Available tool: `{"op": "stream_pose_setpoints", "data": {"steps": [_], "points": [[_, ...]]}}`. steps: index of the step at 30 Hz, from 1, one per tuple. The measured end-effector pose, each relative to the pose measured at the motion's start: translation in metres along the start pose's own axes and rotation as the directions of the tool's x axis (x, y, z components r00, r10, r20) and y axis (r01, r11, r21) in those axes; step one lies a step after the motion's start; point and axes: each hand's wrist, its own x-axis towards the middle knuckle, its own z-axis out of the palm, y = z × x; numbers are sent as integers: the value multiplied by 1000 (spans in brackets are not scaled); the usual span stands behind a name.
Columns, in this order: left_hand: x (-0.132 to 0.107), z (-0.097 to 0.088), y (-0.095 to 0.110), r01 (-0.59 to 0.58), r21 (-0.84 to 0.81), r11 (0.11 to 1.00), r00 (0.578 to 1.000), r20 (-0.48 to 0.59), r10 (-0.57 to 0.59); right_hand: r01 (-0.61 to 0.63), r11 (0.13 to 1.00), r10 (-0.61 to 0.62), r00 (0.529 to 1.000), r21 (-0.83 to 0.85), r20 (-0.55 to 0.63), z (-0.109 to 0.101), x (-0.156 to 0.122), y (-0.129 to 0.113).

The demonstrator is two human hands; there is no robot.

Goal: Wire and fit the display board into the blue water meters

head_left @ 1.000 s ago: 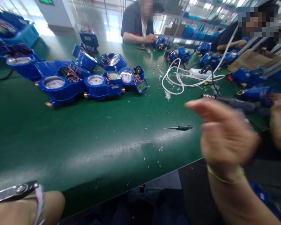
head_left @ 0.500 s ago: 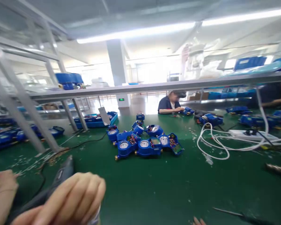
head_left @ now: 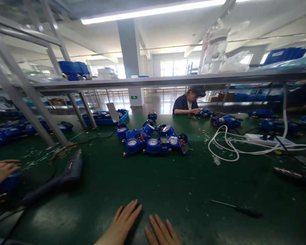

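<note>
My left hand (head_left: pixel 122 223) lies on the green tabletop (head_left: pixel 168 187), fingers stretched out and holding nothing. Just to its right, my right hand (head_left: pixel 162 233) also rests with fingers spread and holds nothing; the frame's bottom edge cuts it off. Beyond both hands sits a cluster of blue water meters (head_left: pixel 156 145), several with open lids showing wires and circuit boards. Left of my left hand is a dark grey, gun-shaped corded power tool (head_left: pixel 72 170). A screwdriver (head_left: pixel 241 208) with a black handle lies to the right of my right hand.
At the left edge, another person's hand (head_left: pixel 1 172) rests over a blue meter (head_left: pixel 6 185). A white power strip (head_left: pixel 266 139) with looped cable and a metal-tipped tool (head_left: pixel 288 173) lie at right. Across the table a person (head_left: pixel 187 102) handles a meter. A shelf (head_left: pixel 153 81) spans above.
My left hand has moved right, away from the grey power tool, and down flat onto the table. My right hand has come in leftward beside it. The view has tilted downward.
</note>
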Motion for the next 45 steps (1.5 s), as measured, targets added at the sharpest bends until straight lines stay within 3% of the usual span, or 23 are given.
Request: {"op": "stream_pose_setpoints", "data": {"steps": [2, 4, 7, 11, 13, 15, 17, 20, 23, 26, 28, 32, 35, 38, 42, 45], "points": [[-7, 29, -3, 20, 114, 993, 999, 47, -25, -24, 997, 15, 993, 78, 113, -26, 9, 10], [-6, 34, 6, -20, 151, 988, 999, 44, 14, -137, 982, 102, 963, 128, 249, -58, 16, 21], [11, 7, 37, -122, 99, 988, 989, 101, 112, -353, 933, 315, 896, 70, 312, -95, 20, 47], [64, -25, 68, -156, -57, 986, 970, 179, 164, -520, 853, 514, 824, -42, 238, -110, 14, 101], [101, -25, 71, -165, -147, 975, 976, 114, 183, -600, 794, 607, 772, -102, 188, -110, 9, 127], [139, -19, 64, -162, -345, 924, 986, -78, 144, -663, 733, 680, 720, -152, 139, -110, 6, 144], [173, -13, 53, -148, -407, 901, 975, -213, 64, -689, 701, 710, 697, -182, 99, -110, 8, 147], [204, -12, 31, -98, -509, 855, 896, -419, -146, -621, 762, 643, 760, -181, 99, -109, 17, 127], [210, -18, 7, -88, -606, 791, 758, -556, -341, -417, 905, 424, 877, -80, 227, -108, 34, 96], [204, -30, -19, -105, -636, 765, 624, -641, -447, -250, 960, 192, 917, 129, 351, -109, 52, 81], [200, -38, -35, -108, -635, 765, 538, -684, -492, -274, 949, 208, 916, 154, 344, -107, 63, 87], [199, -49, -55, -103, -609, 786, 400, -749, -528, -483, 874, 466, 865, 60, 185, -96, 77, 130], [202, -50, -57, -108, -577, 810, 377, -777, -504, -647, 762, 647, 762, 35, -25, -91, 74, 161], [205, -49, -55, -119, -538, 834, 379, -801, -463, -689, 718, 693, 697, 94, -185, -92, 62, 172], [209, -50, -59, -105, -528, 843, 328, -818, -472, -666, 715, 696, 656, 211, -291, -92, 46, 162], [210, -52, -63, -89, -538, 838, 291, -819, -495, -609, 742, 671, 673, 282, -311, -89, 42, 153]]}}
